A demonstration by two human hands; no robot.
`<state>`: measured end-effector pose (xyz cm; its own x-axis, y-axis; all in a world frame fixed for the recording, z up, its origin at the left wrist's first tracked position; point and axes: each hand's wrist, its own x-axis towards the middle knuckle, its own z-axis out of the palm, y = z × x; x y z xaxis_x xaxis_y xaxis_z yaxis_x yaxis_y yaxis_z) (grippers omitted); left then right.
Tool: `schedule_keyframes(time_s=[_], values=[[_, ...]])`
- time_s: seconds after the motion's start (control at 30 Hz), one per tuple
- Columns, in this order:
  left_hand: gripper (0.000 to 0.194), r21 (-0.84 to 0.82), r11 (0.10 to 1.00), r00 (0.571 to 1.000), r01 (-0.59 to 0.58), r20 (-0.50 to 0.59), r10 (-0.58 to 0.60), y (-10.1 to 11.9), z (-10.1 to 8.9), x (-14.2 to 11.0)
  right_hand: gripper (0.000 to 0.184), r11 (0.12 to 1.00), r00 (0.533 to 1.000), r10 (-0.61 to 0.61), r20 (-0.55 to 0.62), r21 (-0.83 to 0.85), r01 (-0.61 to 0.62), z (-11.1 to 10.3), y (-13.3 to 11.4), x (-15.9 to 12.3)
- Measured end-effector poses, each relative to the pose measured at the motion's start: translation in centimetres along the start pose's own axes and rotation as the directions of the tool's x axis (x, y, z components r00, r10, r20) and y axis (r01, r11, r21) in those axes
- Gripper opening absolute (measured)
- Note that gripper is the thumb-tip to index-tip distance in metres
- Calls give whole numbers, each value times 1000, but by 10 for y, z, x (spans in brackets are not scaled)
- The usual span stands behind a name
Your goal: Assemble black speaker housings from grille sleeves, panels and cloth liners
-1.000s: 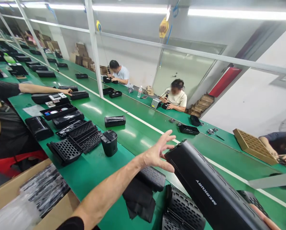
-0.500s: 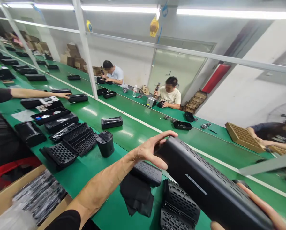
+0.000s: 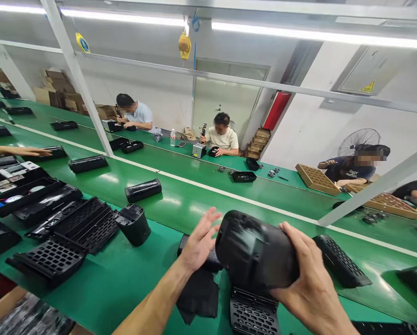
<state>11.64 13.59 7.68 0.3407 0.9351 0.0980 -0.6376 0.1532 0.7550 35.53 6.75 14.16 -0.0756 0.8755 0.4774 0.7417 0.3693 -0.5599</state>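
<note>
A rounded black plastic speaker housing [image 3: 260, 251] is held up in front of me, tilted with its smooth, shiny side toward me. My right hand [image 3: 308, 274] grips it from the right, fingers over the top and thumb underneath. Beside its left end my left hand [image 3: 198, 246] is open with fingers spread; whether a fingertip touches the housing I cannot tell. Below lie a black cloth [image 3: 198, 298] and a perforated black shell [image 3: 253, 314]. Another black housing sits partly hidden behind my left hand.
An upright black housing [image 3: 133, 224] and perforated shells [image 3: 55, 256] lie on the left. Several housings, including one [image 3: 144, 189], rest on the green belt [image 3: 194, 200]. A co-worker's hand [image 3: 30, 151] reaches in from the left. People sit opposite; a slanted post [image 3: 365, 193] stands right.
The housing has swung from lengthwise to its end-on side and moved left. My left hand has come off it with fingers spread, while my right hand keeps its hold. The view has turned right.
</note>
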Motion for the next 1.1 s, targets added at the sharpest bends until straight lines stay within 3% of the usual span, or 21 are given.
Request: schedule_keyframes(time_s=[0.07, 0.1, 0.2, 0.27, 0.33, 0.43, 0.53, 0.7, 0.8, 0.87, 0.93, 1.0, 1.07, 1.1], values=[[122, 263, 951, 983, -163, 120, 135, 22, -1, -7, 99, 943, 982, -183, 46, -273, 189, -8, -2, 9], [127, 408, 887, 972, -216, 181, 153, 29, 2, -10, 100, 885, 966, -242, 95, -387, 260, -11, -4, 12], [108, 639, 698, 945, -324, 253, 207, 34, 16, -13, 98, 811, 948, -259, 187, -490, 318, -15, -8, 17], [96, 640, 684, 937, -349, 242, 252, 30, 19, -14, 95, 843, 949, -253, 189, -437, 312, -22, -5, 15], [92, 604, 718, 939, -345, 224, 262, 29, 14, -14, 100, 924, 973, -194, 122, -312, 223, -33, 6, 7], [90, 542, 756, 930, -366, 221, 292, 33, 2, -15, 111, 998, 996, 47, 77, 32, -50, -45, 24, -9], [89, 499, 777, 922, -384, 248, 297, 36, -3, -13, 106, 926, 968, 224, 111, 284, -247, -44, 28, -23], [86, 501, 803, 945, -323, 211, 249, 33, 1, -14, 94, 853, 931, 363, 35, 390, -347, -32, 16, -36], [86, 503, 841, 979, -201, 135, 153, 26, 4, -18, 93, 806, 904, 422, 65, 430, -407, -25, 20, -45], [83, 500, 866, 1000, -17, 28, 4, 20, 4, -21, 89, 719, 844, 520, 132, 465, -516, -18, 24, -54], [76, 472, 837, 960, 278, -97, -264, 14, 2, -25, 87, 543, 713, 662, 233, 507, -670, -11, 25, -66], [73, 437, 708, 822, 555, -155, -549, 10, -5, -31, 87, 290, 535, 763, 363, 548, -785, -4, 23, -83], [81, 455, 567, 685, 687, -143, -715, 7, -15, -39, 90, 76, 397, 788, 471, 565, -822, 1, 21, -103], [84, 484, 517, 643, 706, -133, -754, 4, -20, -43, 90, 7, 354, 788, 503, 568, -823, 3, 20, -114]])
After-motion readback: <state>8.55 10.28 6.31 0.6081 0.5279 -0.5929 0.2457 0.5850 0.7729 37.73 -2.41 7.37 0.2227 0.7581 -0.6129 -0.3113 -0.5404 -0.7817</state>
